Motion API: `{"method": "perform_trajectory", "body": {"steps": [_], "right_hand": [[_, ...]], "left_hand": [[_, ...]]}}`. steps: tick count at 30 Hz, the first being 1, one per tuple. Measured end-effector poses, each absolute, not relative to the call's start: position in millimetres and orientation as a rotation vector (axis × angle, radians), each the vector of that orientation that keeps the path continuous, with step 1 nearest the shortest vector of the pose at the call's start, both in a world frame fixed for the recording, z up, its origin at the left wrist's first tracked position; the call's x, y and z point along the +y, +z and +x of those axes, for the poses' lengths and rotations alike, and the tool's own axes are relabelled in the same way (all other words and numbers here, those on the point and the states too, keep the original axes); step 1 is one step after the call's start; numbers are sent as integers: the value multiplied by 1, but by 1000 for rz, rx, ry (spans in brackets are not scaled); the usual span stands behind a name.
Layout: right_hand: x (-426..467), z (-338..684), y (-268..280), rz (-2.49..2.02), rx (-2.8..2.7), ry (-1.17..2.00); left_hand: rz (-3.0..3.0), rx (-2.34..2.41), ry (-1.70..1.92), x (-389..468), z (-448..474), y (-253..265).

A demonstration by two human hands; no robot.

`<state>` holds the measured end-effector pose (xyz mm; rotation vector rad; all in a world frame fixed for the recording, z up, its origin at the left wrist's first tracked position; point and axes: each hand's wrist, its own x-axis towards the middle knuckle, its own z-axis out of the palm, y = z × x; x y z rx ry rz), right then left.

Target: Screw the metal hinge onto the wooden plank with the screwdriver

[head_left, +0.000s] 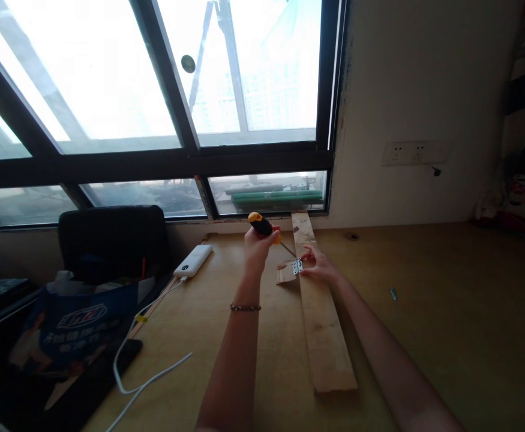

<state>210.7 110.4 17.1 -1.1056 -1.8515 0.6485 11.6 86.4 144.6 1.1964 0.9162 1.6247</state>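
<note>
Plywood makes up the broad tan desktop [446, 336], which runs back to a dark-framed window [154, 159] and a pale wall with a white socket plate [414, 152]. Near its left edge a white cable [141, 384] leads to a white power bank [193, 260]. A long pale wooden plank [323, 324] lies mid-desk, its long axis running away toward the window. Partway along, the right hand [318, 267] rests fingers spread by a small silver hinge [296, 266] at the plank's left edge. The left hand [257, 247] is clenched around a yellow-and-black-handled screwdriver [264, 228], tip angled down toward the hinge.
</note>
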Motion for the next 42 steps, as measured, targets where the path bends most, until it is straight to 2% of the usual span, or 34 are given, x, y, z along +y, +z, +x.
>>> {"method": "perform_trajectory", "body": {"steps": [24, 42], "right_hand": [[114, 212, 13, -1105, -1839, 657], [116, 211, 10, -1083, -1847, 670]], "left_hand": [[1245, 907, 1606, 92, 31, 131], [1690, 976, 1610, 88, 36, 127]]}}
